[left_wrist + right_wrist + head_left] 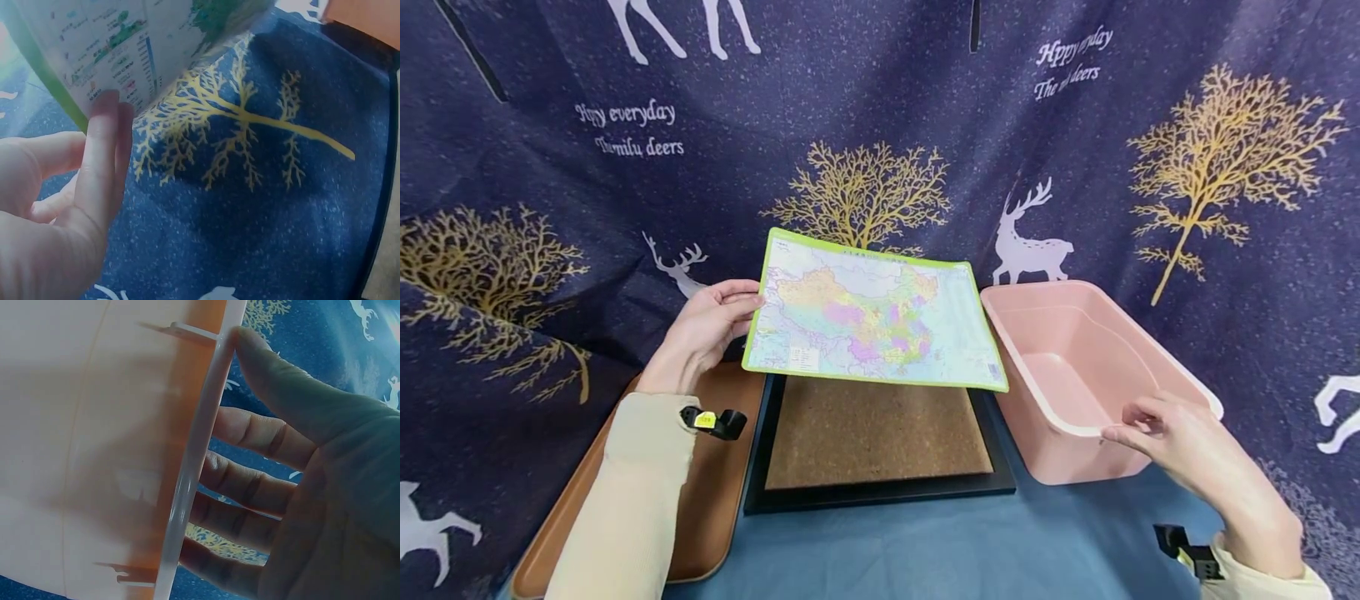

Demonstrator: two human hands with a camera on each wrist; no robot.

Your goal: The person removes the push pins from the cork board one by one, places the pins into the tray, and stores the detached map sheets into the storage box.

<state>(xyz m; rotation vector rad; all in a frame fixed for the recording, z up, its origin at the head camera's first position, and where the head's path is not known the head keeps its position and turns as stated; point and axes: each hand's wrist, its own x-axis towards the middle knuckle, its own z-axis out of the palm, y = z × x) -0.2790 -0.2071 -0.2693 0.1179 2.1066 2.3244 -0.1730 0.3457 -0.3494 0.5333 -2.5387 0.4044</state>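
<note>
In the head view my left hand pinches the left edge of a map sheet with a green border, held up and tilted. Thumb and fingers of that hand lie on either side of the sheet's edge in the left wrist view. Below the map lies a black picture frame with a brown backing board, its upper part hidden. My right hand, fingers loosely bent, is at the near right rim of a pink bin. The rim hides the fingertips in the right wrist view.
A brown tray lies left of the frame, partly under my left forearm. Blue cloth covers the table. Behind hangs a dark blue curtain printed with deer and golden trees.
</note>
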